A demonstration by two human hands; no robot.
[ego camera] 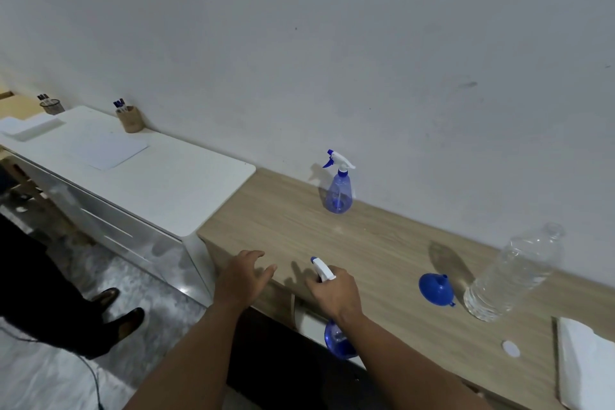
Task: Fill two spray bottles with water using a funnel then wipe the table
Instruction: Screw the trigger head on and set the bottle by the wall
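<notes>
My right hand [332, 296] grips a spray bottle [337, 339] by its head.
My left hand [244, 278] is open above the table [382, 253]. The second bottle [338, 190] stands by the wall; funnel [436, 289] lies beside the water bottle [512, 276].

Beside the pale wood-grain table [382, 253]: blue spray bottles [338, 191] with white heads, a blue funnel [436, 289], a white cloth [585, 366].

Near bottle [339, 339] half hidden behind right hand [334, 293] and wrist, only nozzle and base showing. Cloth [585, 366], right of that bottle, cut off by right edge. Pens in cups [130, 118] far left of it too small to tell.
</notes>
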